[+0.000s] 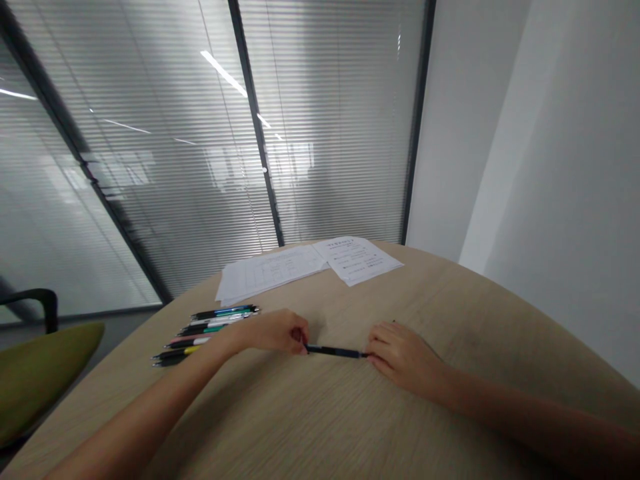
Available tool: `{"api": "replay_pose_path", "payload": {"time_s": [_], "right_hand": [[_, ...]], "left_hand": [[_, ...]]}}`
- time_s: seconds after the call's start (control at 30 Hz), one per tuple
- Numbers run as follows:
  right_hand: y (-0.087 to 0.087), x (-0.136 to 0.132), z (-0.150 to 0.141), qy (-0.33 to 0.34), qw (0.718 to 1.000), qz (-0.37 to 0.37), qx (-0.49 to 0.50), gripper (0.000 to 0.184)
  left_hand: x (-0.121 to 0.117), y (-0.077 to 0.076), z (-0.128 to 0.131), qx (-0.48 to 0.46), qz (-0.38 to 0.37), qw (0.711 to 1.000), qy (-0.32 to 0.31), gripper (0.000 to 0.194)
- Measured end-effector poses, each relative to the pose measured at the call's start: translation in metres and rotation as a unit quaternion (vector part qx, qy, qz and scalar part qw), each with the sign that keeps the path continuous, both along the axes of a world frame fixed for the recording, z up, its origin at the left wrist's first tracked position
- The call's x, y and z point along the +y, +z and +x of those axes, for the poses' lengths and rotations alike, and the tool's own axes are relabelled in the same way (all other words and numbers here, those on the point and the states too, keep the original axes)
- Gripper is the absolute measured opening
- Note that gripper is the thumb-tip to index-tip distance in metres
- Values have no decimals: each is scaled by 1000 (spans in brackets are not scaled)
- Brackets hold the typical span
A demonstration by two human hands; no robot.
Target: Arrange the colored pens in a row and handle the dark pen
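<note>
A dark pen (336,351) lies level between my two hands, just over the table. My left hand (280,331) is closed in a pinch on its left end, which the fingers partly cover. At the other end, my right hand (400,353) has its fingertips closed around the pen's tip, with the hand low against the tabletop. A small dark point shows above the right hand's knuckles; what it belongs to is hidden. Just behind my left forearm, several pens (200,331) in different colours lie side by side, partly covered by the arm.
The round wooden table (320,427) curves away on the right towards a white wall (565,167). Printed sheets (273,272) lie at its far edge. A green chair (45,367) with a black armrest stands at the left. Glass panels with blinds (340,133) rise behind.
</note>
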State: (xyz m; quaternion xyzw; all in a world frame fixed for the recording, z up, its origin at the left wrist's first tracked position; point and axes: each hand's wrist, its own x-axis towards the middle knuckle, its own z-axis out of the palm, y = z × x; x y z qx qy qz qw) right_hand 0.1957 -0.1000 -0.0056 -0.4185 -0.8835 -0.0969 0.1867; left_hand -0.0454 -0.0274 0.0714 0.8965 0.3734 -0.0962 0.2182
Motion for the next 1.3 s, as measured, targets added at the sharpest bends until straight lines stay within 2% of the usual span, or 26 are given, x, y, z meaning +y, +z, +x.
{"api": "replay_pose_path", "payload": {"time_s": [0.2, 0.53, 0.67, 0.9, 1.1, 1.3], "right_hand": [[1, 0, 1, 2, 999, 19, 34, 10], [4, -3, 1, 23, 991, 57, 118, 11], [5, -4, 2, 26, 983, 73, 167, 12], [9, -2, 9, -32, 972, 102, 209, 9], [13, 3, 16, -92, 955, 124, 253, 10], [14, 8, 24, -120, 937, 125, 304, 9]], "left_hand": [[-3, 3, 1, -18, -5, 1000, -20, 19], [-4, 3, 1, -29, -2, 999, -17, 16], [-5, 5, 3, -27, 45, 998, -29, 16], [-4, 7, 5, 6, 162, 986, -33, 13], [7, 1, 1, 2, 211, 977, -19, 13], [20, -4, -8, -59, 208, 976, -4, 11]]}}
